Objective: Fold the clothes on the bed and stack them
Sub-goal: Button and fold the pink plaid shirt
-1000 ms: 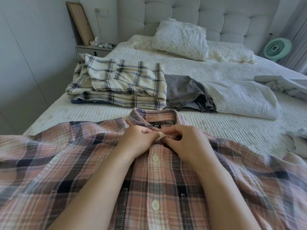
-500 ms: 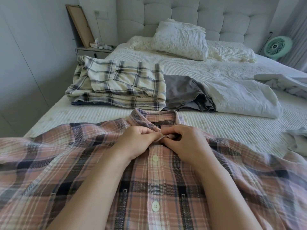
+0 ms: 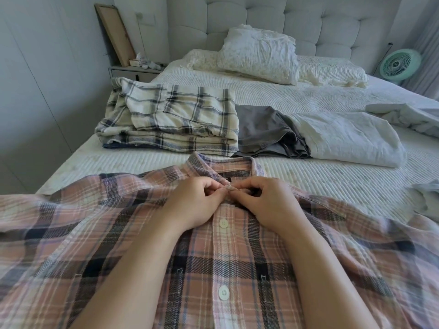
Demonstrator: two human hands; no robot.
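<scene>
The pink shirt (image 3: pixel 223 257) lay front up across the near part of the bed (image 3: pixel 308 181), its collar (image 3: pixel 223 165) at the far end and its tail running out of view at the near edge. Its long axis ran near to far, with the button placket straight down the middle and the sleeves spread out left and right.

Both hands met at the top of the placket, just below the collar. The left hand (image 3: pixel 197 205) came in from the left and the right hand (image 3: pixel 266 203) from the right, each with fingers curled and tips pinching the cloth at the neck; they seemed to be working the top button, though the button itself was hidden under the fingertips. Neither hand was nearer: the spot sat directly between them, touching both.

Two buttons nearer along the placket looked done up.

Farther off, a folded cream plaid stack (image 3: pixel 171 122) lay on the left, with a grey garment (image 3: pixel 266 131) and a white one (image 3: pixel 351 141) beside it to the right, unfolded by the look of them.
</scene>
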